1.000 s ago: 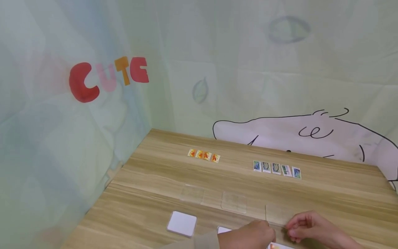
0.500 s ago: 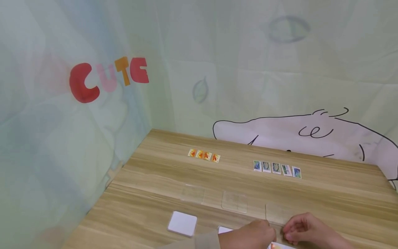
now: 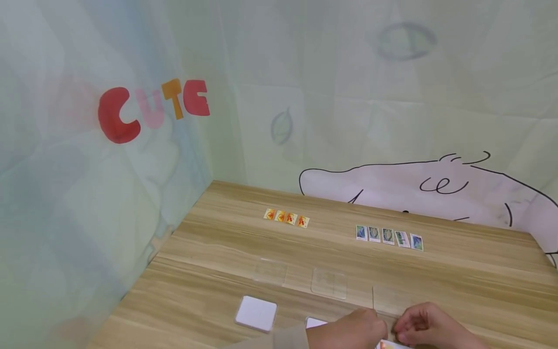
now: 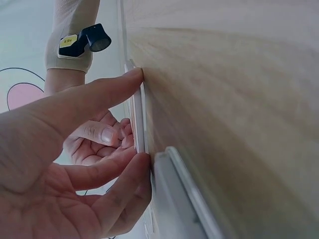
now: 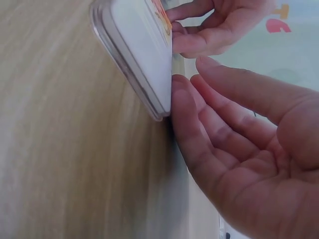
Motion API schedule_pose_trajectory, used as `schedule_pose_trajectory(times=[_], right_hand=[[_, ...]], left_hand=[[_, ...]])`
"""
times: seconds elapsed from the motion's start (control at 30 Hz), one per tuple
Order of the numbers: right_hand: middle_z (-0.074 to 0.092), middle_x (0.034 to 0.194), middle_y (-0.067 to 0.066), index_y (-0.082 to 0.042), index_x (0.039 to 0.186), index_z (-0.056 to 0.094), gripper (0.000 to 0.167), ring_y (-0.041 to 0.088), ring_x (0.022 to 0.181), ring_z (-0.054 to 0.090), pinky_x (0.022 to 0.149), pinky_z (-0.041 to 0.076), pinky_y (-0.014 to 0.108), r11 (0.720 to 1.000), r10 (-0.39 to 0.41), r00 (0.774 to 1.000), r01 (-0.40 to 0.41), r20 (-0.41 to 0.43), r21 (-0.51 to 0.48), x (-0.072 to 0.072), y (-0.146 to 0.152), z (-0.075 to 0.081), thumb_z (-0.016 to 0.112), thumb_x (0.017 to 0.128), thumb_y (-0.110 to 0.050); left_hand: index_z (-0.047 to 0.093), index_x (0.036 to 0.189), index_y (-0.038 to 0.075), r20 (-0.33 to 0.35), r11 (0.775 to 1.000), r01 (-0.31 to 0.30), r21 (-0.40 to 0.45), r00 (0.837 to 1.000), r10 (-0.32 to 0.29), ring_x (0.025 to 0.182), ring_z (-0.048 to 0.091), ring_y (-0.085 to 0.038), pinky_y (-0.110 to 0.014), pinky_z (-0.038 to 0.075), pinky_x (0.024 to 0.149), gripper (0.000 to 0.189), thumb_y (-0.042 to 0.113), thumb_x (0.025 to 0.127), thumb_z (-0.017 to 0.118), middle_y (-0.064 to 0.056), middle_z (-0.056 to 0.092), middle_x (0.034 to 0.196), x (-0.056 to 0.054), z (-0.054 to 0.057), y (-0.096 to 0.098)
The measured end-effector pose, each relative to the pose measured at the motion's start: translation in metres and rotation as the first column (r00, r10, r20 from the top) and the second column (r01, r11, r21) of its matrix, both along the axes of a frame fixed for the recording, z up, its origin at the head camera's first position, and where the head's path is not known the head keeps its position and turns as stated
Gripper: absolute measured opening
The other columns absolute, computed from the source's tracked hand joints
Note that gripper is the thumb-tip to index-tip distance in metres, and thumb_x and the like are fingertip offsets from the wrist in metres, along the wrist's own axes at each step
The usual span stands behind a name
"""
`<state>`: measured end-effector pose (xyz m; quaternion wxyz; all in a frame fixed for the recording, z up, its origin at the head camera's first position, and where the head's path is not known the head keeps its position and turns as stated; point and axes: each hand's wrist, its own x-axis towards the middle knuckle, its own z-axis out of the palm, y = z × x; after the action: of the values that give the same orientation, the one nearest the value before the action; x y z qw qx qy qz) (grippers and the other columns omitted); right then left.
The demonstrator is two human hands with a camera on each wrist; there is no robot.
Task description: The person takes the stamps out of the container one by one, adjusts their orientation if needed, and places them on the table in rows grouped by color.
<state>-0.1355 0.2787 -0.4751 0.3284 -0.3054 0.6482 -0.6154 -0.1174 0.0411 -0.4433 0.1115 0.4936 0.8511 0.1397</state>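
A thick white card stack in a clear case [image 5: 142, 59] lies on the table, an orange picture card [image 5: 160, 12] on top of it. In the head view only the corner of this stack [image 3: 390, 345] shows at the bottom edge. My left hand [image 3: 348, 329] holds it by its sides, thumb on one edge and fingers on the opposite edge in the left wrist view. My right hand [image 3: 425, 327] has loosely bent fingers, and its index fingertip [image 5: 182, 99] touches or nearly touches a corner of the stack.
Two more white stacks [image 3: 256, 313] [image 3: 315, 322] lie left of the hands. Beyond are clear plates [image 3: 329, 283] [image 3: 270, 271]. Farther back lie a row of small orange cards [image 3: 286, 217] and a row of blue-green cards [image 3: 388, 236], before a cloth wall [image 3: 340, 121].
My right hand has shifted slightly left, closer to the left hand. The left hand and the laid-out cards have stayed in place.
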Motion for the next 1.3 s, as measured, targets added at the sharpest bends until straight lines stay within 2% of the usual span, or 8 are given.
schedule_pose_trajectory(times=[0.23, 0.37, 0.47, 0.67, 0.9, 1.1, 1.3], right_hand=[[0.073, 0.093, 0.009, 0.016, 0.102, 0.064, 0.015, 0.008, 0.084, 0.068, 0.071, 0.057, 0.025, 1.0, -0.019, 1.0, 0.019, -0.02, 0.003, 0.005, -0.004, 0.0, 0.062, 0.092, 0.005], [0.073, 0.093, 0.009, 0.018, 0.102, 0.062, 0.017, 0.009, 0.085, 0.068, 0.072, 0.057, 0.026, 1.0, -0.026, 1.0, 0.026, 0.008, 0.0, 0.006, -0.005, -0.001, 0.063, 0.092, 0.005], [0.073, 0.092, 0.008, 0.019, 0.101, 0.062, 0.017, 0.01, 0.084, 0.068, 0.072, 0.057, 0.028, 1.0, -0.029, 1.0, 0.029, -0.004, -0.001, 0.007, -0.006, -0.003, 0.063, 0.091, 0.005], [0.072, 0.089, 0.007, 0.016, 0.099, 0.063, 0.018, 0.008, 0.08, 0.067, 0.068, 0.057, 0.027, 0.997, -0.071, 0.996, 0.072, -0.049, 0.026, 0.01, -0.01, -0.004, 0.067, 0.09, 0.002], [0.071, 0.087, -0.003, 0.014, 0.096, 0.065, 0.018, 0.004, 0.075, 0.064, 0.064, 0.055, 0.023, 0.993, -0.109, 0.992, 0.112, -0.071, 0.045, 0.013, -0.012, -0.003, 0.071, 0.087, 0.0], [0.069, 0.084, -0.005, 0.012, 0.094, 0.065, 0.019, 0.003, 0.073, 0.062, 0.061, 0.054, 0.023, 0.989, -0.119, 0.986, 0.128, -0.115, 0.074, 0.014, -0.015, -0.002, 0.074, 0.086, -0.002], [0.068, 0.084, -0.004, 0.012, 0.094, 0.064, 0.019, 0.003, 0.072, 0.061, 0.06, 0.053, 0.023, 0.988, -0.115, 0.983, 0.128, -0.142, 0.085, 0.013, -0.016, -0.004, 0.074, 0.085, -0.001]], left_hand=[[0.072, 0.08, 0.014, 0.073, 1.0, -0.023, 0.019, 0.997, 0.022, 0.053, 0.044, 0.005, -0.005, 0.038, 0.053, 0.008, 0.019, 0.085, 0.076, 0.013, 0.061, 0.065, 0.002, 0.001, 0.0], [0.072, 0.079, 0.014, 0.059, 0.999, -0.041, -0.008, 0.997, 0.041, 0.052, 0.043, 0.004, -0.006, 0.037, 0.051, 0.009, 0.019, 0.085, 0.076, 0.013, 0.06, 0.064, 0.002, 0.002, 0.001], [0.072, 0.08, 0.014, 0.06, 0.999, -0.047, -0.021, 0.997, 0.048, 0.052, 0.042, 0.004, -0.007, 0.037, 0.05, 0.009, 0.02, 0.086, 0.075, 0.013, 0.059, 0.063, 0.002, 0.002, 0.002], [0.072, 0.081, 0.016, -0.017, 0.999, -0.039, -0.036, 0.999, 0.038, 0.055, 0.044, 0.005, -0.006, 0.037, 0.053, 0.006, 0.019, 0.084, 0.077, 0.012, 0.061, 0.066, 0.001, 0.001, 0.002], [0.073, 0.082, 0.016, 0.015, 0.998, -0.043, -0.037, 0.999, 0.044, 0.055, 0.044, 0.006, -0.006, 0.037, 0.054, 0.007, 0.019, 0.085, 0.077, 0.013, 0.061, 0.066, 0.001, 0.001, 0.003], [0.073, 0.083, 0.015, -0.008, 0.999, -0.026, -0.038, 1.0, 0.026, 0.055, 0.044, 0.005, -0.006, 0.037, 0.054, 0.007, 0.02, 0.086, 0.076, 0.013, 0.06, 0.066, 0.001, 0.001, 0.002], [0.071, 0.078, 0.015, 0.041, 0.997, -0.063, -0.037, 0.997, 0.064, 0.051, 0.04, 0.003, -0.007, 0.035, 0.048, 0.011, 0.02, 0.086, 0.076, 0.014, 0.052, 0.06, 0.003, 0.003, 0.002]])
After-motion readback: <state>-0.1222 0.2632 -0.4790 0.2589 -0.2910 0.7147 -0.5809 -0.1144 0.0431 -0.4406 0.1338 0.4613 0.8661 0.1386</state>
